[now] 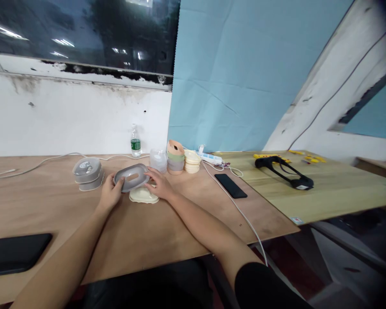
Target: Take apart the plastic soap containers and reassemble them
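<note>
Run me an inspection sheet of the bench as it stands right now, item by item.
Surface: plywood tabletop meeting a paler wooden board.
Job's things: grey oval plastic lid with a central slot, directly behind a cream moulded piece; cannot tell if they touch.
Hands: left hand and right hand both on the lid's rim.
Clutter: stacked grey containers, water bottle, clear cups, coloured cup stack, black phone, black pad, black strap.
Cables: white cable running past the phone to a power strip.
Surroundings: blue sheet, stained white wall, dark window.
</note>
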`<action>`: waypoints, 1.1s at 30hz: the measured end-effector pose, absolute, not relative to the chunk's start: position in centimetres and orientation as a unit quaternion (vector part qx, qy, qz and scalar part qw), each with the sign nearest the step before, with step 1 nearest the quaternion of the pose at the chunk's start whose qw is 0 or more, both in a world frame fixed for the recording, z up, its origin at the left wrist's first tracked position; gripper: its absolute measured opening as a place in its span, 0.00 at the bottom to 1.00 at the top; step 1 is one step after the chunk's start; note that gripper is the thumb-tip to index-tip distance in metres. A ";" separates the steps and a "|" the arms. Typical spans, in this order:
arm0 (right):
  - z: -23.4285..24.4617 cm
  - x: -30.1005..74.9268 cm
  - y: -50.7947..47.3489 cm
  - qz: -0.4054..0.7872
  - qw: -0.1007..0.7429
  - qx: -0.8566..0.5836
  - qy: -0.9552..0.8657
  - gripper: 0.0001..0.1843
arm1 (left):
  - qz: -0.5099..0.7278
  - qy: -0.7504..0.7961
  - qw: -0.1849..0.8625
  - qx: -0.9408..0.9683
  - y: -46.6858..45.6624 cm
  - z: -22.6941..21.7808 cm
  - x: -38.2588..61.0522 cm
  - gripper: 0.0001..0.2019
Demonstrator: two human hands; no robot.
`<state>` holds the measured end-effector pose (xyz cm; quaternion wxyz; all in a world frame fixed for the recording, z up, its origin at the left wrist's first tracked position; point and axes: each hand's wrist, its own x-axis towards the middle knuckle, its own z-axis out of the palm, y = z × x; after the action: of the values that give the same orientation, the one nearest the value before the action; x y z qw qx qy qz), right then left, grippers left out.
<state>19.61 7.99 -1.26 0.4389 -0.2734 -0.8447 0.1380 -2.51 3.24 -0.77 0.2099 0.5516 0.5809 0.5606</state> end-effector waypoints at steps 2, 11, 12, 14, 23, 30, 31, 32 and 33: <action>-1.1 19.7 8.0 0.119 0.424 -0.276 -0.854 0.17 | 0.583 0.561 0.277 0.518 3.3 -0.7 -2.5 0.24; 1.2 22.6 9.9 0.045 0.520 -0.372 -0.768 0.15 | 0.530 0.491 0.253 0.643 2.5 -0.9 -2.4 0.34; 2.2 23.3 10.5 0.031 0.546 -0.400 -0.736 0.16 | 0.492 0.500 0.213 0.680 2.4 -1.0 -2.3 0.34; 4.4 24.8 11.9 -0.014 0.584 -0.448 -0.677 0.16 | 0.408 0.510 0.146 0.743 2.4 -1.2 -2.1 0.32; 9.0 27.4 16.4 -0.089 0.468 -0.552 -0.684 0.14 | 0.257 0.509 0.108 0.815 2.7 -2.2 -1.8 0.36; 8.5 27.1 16.2 -0.082 0.416 -0.552 -0.717 0.14 | 0.246 0.512 0.118 0.814 2.6 -1.9 -1.9 0.34; 8.5 27.2 16.2 -0.087 0.411 -0.552 -0.720 0.14 | 0.248 0.512 0.120 0.814 2.6 -1.9 -1.9 0.33; 8.6 27.3 16.2 -0.094 0.407 -0.550 -0.723 0.14 | 0.251 0.511 0.121 0.813 2.7 -2.0 -1.9 0.33; 8.6 27.4 16.3 -0.103 0.405 -0.546 -0.726 0.14 | 0.253 0.509 0.120 0.813 2.8 -2.0 -1.9 0.33</action>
<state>27.37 16.26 8.57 0.4053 -0.5457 -0.7262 -0.1028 -1.87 2.77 -2.02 0.1203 0.8134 0.5095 0.2535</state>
